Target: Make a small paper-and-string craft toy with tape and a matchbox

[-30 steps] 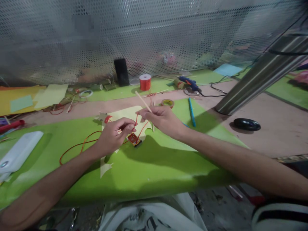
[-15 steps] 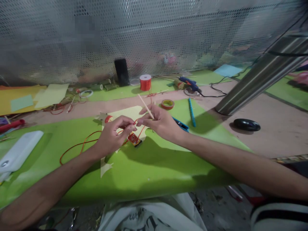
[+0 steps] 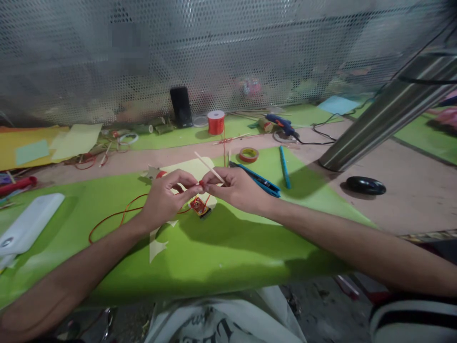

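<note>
Item: thin wooden stick (image 3: 210,167). Long axis runs from near right to far left; the free end points up and away to the left, above the pale yellow paper (image 3: 193,167), and the near end is buried in the right hand (image 3: 238,189). The stick is tilted, raised off the counter (image 3: 221,247).

Right hand: reaches in from the right, forearm stretched across the green sheet, palm turned down. Its grip is pinched on the stick between thumb and fingertips, just right of the paper's middle.

Left hand (image 3: 164,199): comes in from the near left, knuckles up, fingers curled. Its grip is closed on red string (image 3: 117,215) at the fingertips, which meet the right hand's fingertips over the paper. The string trails left of the paper in a loose loop on the green sheet.

Small red card (image 3: 198,206): lies flat at the near edge of the paper, just below both hands.

Blue scissors (image 3: 257,179): just right of the paper, partly behind the right hand.

Blue pen (image 3: 283,166): right of the paper, beyond the scissors.

Tape roll (image 3: 249,154): far right of the paper.

Red spool (image 3: 215,122): well beyond the paper, upright.

White case (image 3: 24,229): far left of the paper.
</note>
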A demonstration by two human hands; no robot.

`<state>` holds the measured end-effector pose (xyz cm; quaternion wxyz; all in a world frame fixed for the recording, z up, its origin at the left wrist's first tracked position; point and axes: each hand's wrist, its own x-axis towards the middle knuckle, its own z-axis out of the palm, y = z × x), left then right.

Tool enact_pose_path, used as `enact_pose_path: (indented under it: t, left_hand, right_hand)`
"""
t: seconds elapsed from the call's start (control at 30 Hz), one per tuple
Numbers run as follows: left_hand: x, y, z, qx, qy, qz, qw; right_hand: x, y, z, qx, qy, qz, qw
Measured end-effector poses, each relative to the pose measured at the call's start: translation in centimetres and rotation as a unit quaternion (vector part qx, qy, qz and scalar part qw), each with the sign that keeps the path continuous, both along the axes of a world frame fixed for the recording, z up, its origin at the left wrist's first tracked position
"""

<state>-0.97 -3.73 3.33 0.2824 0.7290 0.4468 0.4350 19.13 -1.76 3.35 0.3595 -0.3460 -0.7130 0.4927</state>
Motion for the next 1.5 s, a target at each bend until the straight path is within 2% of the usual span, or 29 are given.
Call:
enact_pose_path:
  t: [0.13,0.43,0.6,0.7,0.8,0.93,1.03,1.17,1.27,1.37,1.5]
  left_hand:
    - [0.0,0.3,-0.1,-0.027,0.006,-0.004,1.0]
    - [0.2,-0.2,-0.3,0.034,0.054,0.019,0.998]
    - [0.0,0.0,-0.5,0.051,0.056,-0.026,0.997]
    - [-0.1,0.1,-0.4,0.069,0.072,-0.027,0.995]
    - [-0.1,0.1,-0.4,0.137,0.109,-0.011,0.985]
    - [-0.4,0.2,-0.4,0.278,0.175,0.043,0.943]
    - [-0.5,0.4,-0.2,0.319,0.199,0.085,0.923]
    - [-0.4,0.3,-0.3,0.311,0.214,0.038,0.925]
    - [-0.3,0.1,-0.6,0.279,0.196,0.02,0.94]
    - [-0.1,-0.3,-0.8,0.207,0.177,0.019,0.962]
    - [0.2,-0.6,-0.6,0.068,0.127,0.034,0.989]
  right_hand:
    - [0.0,0.1,0.0,-0.002,0.002,0.005,1.0]
    - [0.2,0.2,0.2,0.024,-0.029,0.008,0.999]
    - [0.2,0.3,0.1,0.024,-0.007,0.005,1.0]
    - [0.2,0.4,0.0,0.02,0.003,0.01,1.0]
    - [0.3,0.5,-0.2,0.018,0.001,0.016,1.0]
    - [0.3,0.5,-0.1,0.02,-0.03,0.017,0.999]
    - [0.3,0.4,0.0,0.03,-0.042,0.014,0.999]
    - [0.2,0.3,0.1,0.04,-0.051,0.009,0.998]
    - [0.1,0.2,0.1,0.035,-0.044,0.0,0.998]
    - [0.1,0.2,0.1,0.024,-0.038,-0.01,0.999]
    - [0.0,0.0,0.3,0.026,-0.049,-0.013,0.998]
